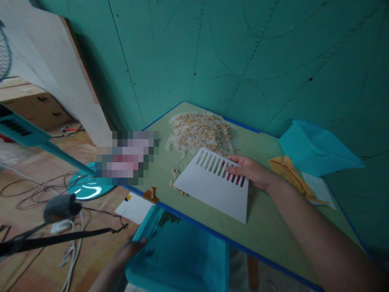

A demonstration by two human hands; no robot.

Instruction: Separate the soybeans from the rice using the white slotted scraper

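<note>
My right hand [253,172] grips a white flat scraper [209,188] with a row of slots, its fingers showing through the slots. The scraper is tilted over the table, its left corner beside a few scattered beans [175,178]. Behind it lies a pile of yellow-brown beans mixed with whitish grains [203,132]. My left hand [132,251] is closed on the left rim of a blue plastic bin [185,251], thumb over the edge. The bin sits below the table's front edge, with small dark greenish bits [168,219] in its far corner.
The pale table [273,235] has a blue edge and stands against a green wall [197,52]. At its right are a blue folded bag [319,148] and a yellow cloth [290,178]. A blurred-out item [127,158] lies at the left. Cables [75,243] cross the floor.
</note>
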